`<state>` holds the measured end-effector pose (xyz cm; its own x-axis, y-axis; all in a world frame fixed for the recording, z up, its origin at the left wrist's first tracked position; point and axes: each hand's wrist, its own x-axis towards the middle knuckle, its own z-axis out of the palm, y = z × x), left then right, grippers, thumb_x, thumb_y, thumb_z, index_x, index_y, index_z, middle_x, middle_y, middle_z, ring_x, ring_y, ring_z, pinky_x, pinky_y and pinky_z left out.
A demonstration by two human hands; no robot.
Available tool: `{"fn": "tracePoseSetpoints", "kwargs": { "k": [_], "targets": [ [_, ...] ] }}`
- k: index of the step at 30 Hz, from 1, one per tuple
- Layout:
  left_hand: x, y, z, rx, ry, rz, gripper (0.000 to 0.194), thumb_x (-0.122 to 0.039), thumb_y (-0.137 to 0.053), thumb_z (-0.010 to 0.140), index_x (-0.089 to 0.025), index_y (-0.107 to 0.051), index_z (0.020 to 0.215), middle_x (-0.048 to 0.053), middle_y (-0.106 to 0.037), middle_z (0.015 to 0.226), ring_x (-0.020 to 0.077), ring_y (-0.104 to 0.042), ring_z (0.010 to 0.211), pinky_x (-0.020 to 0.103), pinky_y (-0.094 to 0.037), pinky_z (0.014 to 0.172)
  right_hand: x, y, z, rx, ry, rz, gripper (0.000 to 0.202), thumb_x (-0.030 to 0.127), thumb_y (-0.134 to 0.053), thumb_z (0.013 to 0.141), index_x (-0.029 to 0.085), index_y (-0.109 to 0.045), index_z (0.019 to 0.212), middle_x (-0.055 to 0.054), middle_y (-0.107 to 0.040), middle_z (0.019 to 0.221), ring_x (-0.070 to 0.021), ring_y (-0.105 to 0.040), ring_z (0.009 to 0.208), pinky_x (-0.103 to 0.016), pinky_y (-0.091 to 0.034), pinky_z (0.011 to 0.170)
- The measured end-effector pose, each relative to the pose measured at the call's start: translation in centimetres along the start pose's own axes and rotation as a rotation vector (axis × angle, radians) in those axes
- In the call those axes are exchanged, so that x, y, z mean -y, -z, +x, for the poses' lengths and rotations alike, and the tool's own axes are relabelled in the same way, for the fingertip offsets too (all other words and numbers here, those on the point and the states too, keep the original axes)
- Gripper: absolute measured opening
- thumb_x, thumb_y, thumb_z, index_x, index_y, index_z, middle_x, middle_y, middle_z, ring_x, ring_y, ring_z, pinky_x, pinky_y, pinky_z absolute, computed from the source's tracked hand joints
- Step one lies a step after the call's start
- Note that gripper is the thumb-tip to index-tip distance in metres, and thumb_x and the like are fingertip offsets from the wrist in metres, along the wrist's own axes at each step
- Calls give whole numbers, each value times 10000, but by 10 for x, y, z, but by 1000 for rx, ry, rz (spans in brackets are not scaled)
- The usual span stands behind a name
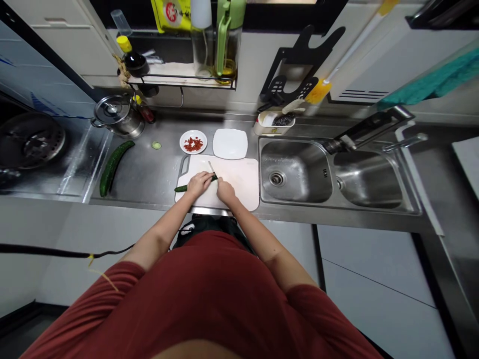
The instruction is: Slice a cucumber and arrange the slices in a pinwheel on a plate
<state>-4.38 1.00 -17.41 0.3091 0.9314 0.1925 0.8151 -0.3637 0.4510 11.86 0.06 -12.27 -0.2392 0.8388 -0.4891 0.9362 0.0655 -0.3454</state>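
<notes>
On a pale cutting board (pixel 245 184) lies a dark green cucumber (pixel 181 189), its left end sticking out past my fingers. My left hand (pixel 200 184) is closed over the cucumber and presses it to the board. My right hand (pixel 226 191) grips a knife (pixel 211 167), whose blade points away from me at the cucumber's right end. The knife's handle is hidden inside my fist. Behind the board stand a small white plate (pixel 193 150) of chopped red pieces (pixel 192 144) and a white square plate (pixel 230 143).
A second cucumber (pixel 113 167) lies at the left, with a cut green slice (pixel 156 145) nearby. A lidded steel pot (pixel 119 117) stands behind it. To the right is a double sink (pixel 295 170) with a faucet (pixel 368 129). A rack (pixel 183 79) holds bottles above the counter.
</notes>
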Motion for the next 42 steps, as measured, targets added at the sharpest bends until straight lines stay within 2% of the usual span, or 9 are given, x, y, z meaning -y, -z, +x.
{"fn": "tracePoseSetpoints", "kwargs": {
  "k": [12,28,35,42],
  "targets": [
    [3,-5,0,5,15,2,336,-301,-425,964,-256,-639,1220,64,-655,1067,176,-598,984,302,-468,894,-18,-14,-33,55,-42,-41,319,53,-379,892,146,-413,1196,-143,-655,1019,-243,-646,958,-318,-478,782],
    [1,-4,-1,-1,9,11,333,-290,-439,957,-249,-642,1218,67,-657,1076,185,-603,987,315,-478,891,1,-2,-1,8,-25,-7,308,80,-379,919,144,-406,1219,-141,-659,1063,-229,-642,996,-303,-472,803],
    [3,-4,-1,-8,-7,4,334,-298,-431,963,-250,-637,1221,63,-658,1065,181,-599,987,309,-473,891,-1,-2,-7,20,-32,-13,304,77,-385,917,146,-412,1212,-142,-658,1071,-228,-640,998,-302,-473,805],
    [1,-3,-1,3,2,5,333,-293,-435,961,-259,-636,1224,66,-654,1059,183,-603,978,312,-474,882,-14,-14,-29,15,-31,-48,313,47,-385,887,138,-417,1185,-144,-661,1010,-235,-652,953,-302,-479,772]
  ]
}}
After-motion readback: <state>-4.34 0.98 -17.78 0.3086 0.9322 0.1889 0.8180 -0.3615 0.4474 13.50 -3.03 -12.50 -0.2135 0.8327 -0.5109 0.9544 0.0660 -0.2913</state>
